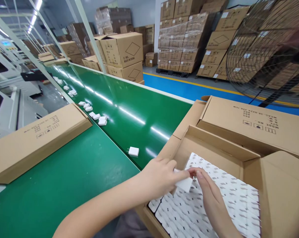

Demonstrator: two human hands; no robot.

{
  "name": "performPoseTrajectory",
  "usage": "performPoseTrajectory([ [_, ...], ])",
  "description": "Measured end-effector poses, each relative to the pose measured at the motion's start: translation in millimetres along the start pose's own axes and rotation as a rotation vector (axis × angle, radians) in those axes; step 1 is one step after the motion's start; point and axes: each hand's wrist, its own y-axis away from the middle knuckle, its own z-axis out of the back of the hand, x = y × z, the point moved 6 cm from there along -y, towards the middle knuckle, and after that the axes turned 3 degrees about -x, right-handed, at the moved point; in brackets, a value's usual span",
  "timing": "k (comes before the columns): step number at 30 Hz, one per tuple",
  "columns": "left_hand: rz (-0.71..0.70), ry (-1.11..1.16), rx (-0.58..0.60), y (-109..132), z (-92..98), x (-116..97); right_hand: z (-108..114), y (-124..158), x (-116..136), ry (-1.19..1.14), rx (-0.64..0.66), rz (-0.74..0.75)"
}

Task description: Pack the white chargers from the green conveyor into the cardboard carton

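Note:
My left hand [161,175] is closed around a white plug charger [185,184], thumb along its top, above an open carton. My right hand [211,195] meets it at the charger's right edge; its thumb and fingers are drawn together, and whatever lies between them is hidden. Beneath both hands, tight rows of white chargers [228,188] with metal prongs pointing up fill much of the open cardboard box [218,142]. On the green conveyor belt [129,99], a single charger [133,151] lies with its prongs to the left.
More chargers [96,116] are strung along the belt's near edge. A closed long carton [40,138] rests on the green table [72,172] at left. Another carton [258,122] lies behind the open box. A large fan [268,53] stands at right, and stacked cartons [184,39] fill the background.

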Motion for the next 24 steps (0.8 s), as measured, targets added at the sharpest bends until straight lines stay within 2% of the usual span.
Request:
performPoseTrajectory([
  [4,-0.012,-0.391,0.032,-27,-18.3,-12,2,-3,-2,-0.058,-0.030,-0.043],
  [7,0.012,-0.583,0.157,-41,-42.0,-26,6,-5,1,-0.084,-0.085,-0.033],
  [9,0.042,-0.621,0.240,-48,-59.0,-32,6,-5,3,-0.097,-0.082,-0.019],
  [13,0.117,-0.343,0.418,-57,-91.8,-22,4,-4,5,-0.093,-0.044,0.004],
  [15,0.117,-0.227,0.478,-55,-100.5,-11,3,-3,5,-0.094,-0.035,0.001],
  [18,0.095,-0.190,0.474,-47,-96.8,-1,1,-3,3,-0.103,-0.006,-0.017],
  [21,0.087,-0.114,0.471,-37,-87.0,1,-3,-3,0,-0.105,0.036,-0.034],
  [24,0.110,-0.054,0.466,-30,-85.6,3,-5,-4,-2,-0.080,0.059,-0.047],
])
